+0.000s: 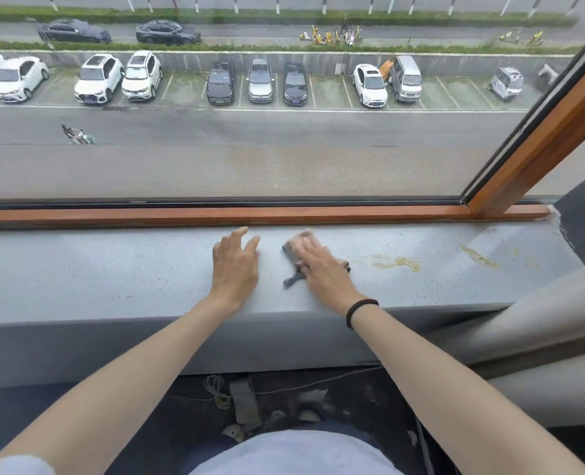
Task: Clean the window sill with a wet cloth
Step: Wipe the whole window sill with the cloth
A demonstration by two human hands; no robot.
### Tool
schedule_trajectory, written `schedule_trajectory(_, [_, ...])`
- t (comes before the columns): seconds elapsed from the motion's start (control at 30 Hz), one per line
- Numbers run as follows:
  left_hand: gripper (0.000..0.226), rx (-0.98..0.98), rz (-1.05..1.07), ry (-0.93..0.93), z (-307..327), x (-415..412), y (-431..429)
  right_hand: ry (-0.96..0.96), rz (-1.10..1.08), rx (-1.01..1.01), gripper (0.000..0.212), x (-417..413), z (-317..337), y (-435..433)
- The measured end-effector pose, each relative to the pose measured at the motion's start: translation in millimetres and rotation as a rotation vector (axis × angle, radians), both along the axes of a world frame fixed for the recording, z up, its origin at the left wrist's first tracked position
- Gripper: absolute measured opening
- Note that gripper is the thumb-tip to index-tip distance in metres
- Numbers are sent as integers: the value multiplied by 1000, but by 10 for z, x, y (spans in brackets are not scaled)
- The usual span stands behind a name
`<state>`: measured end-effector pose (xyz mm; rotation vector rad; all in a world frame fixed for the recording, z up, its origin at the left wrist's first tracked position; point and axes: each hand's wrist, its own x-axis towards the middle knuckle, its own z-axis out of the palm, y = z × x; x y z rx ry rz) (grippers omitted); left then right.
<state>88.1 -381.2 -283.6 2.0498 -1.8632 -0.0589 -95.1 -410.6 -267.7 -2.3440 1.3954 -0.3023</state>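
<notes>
The grey speckled window sill runs across the head view below the orange-brown window frame. My right hand lies flat with straight fingers on a dark, crumpled cloth near the sill's middle; most of the cloth is hidden under the palm. Just left of it, my left hand rests on the sill, palm down, fingers spread and slightly raised. Yellowish stains mark the sill to the right of the cloth, with another smear further right.
The wooden frame and glass stand right behind the sill. A thick grey pipe slants across the right end. Below the sill's front edge, cables and a grey block lie on the dark floor.
</notes>
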Motion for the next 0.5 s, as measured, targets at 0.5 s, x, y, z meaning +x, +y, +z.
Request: schedule_trajectory(0.5, [57,68,-195,-210,243,192,-512,8,33,-21,58,198,-129,-288])
